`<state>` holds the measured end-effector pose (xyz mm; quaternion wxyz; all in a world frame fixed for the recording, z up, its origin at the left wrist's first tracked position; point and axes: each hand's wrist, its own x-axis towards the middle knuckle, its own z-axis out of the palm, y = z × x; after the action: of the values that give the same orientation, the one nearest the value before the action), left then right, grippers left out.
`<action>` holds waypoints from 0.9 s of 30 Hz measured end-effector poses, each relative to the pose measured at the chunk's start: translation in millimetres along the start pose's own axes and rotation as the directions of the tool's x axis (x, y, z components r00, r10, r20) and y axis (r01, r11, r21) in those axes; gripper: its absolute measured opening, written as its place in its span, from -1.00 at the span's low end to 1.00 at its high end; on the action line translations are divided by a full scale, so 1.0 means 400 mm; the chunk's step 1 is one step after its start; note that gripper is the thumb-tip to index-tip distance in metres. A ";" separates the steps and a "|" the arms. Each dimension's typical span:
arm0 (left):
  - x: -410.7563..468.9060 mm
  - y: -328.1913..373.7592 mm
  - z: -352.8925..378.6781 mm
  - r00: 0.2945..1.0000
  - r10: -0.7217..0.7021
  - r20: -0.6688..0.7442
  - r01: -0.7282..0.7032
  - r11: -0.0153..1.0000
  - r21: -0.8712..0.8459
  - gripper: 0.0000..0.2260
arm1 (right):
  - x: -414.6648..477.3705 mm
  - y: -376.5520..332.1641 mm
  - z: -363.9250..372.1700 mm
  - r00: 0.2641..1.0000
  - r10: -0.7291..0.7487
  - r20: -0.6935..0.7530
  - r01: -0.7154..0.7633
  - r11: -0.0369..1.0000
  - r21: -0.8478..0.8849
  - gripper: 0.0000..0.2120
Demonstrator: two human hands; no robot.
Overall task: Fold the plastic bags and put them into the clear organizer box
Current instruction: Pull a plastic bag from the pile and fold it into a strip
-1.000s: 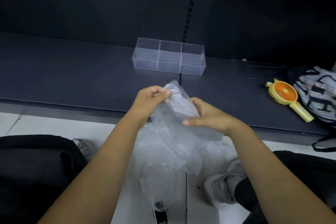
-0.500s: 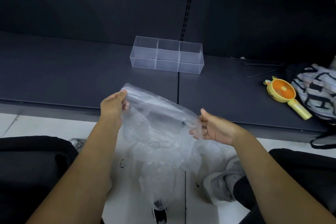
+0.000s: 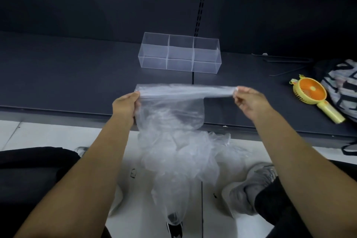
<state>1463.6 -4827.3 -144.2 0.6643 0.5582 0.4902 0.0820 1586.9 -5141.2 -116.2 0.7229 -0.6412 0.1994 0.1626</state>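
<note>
A clear plastic bag (image 3: 173, 106) is stretched flat between my two hands above the front of the dark shelf. My left hand (image 3: 126, 105) pinches its left top corner and my right hand (image 3: 249, 101) pinches the right end of its top edge. The rest of the bag hangs down. Below it, a crumpled heap of more clear plastic bags (image 3: 179, 162) lies on the white floor. The clear organizer box (image 3: 179, 53), with three compartments in a row, stands on the shelf beyond the bag, and nothing shows inside it.
A yellow and orange hand-held fan (image 3: 313, 95) lies on the dark shelf (image 3: 67, 75) at the right, beside a patterned bag (image 3: 343, 85). Thin dark rods (image 3: 286, 62) lie at the back right. My legs and grey shoes (image 3: 251, 185) are on the white floor.
My hands have moved apart and upward, pulling the bag's top edge from a loose bunch into a taut straight line.
</note>
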 end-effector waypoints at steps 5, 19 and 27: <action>0.044 0.023 0.058 0.991 -0.043 0.123 0.054 0.994 -0.093 -0.85 | 0.051 -0.027 0.040 0.997 -0.052 -0.059 0.062 0.983 0.173 -0.73; -0.023 -0.148 0.092 0.908 -0.212 0.361 0.243 0.969 -0.044 -0.88 | -0.033 0.243 0.124 0.923 0.090 0.374 0.201 0.717 -0.668 -0.37; -0.048 -0.170 0.131 0.915 -0.281 0.290 0.294 0.956 -0.001 -0.73 | 0.053 0.237 0.173 0.949 -0.023 0.314 0.284 0.488 -0.825 -0.75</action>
<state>1462.8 -4899.3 -194.8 0.7453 0.4712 0.4634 -0.0875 1564.5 -5061.1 -201.7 0.3379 -0.9033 -0.0636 0.2568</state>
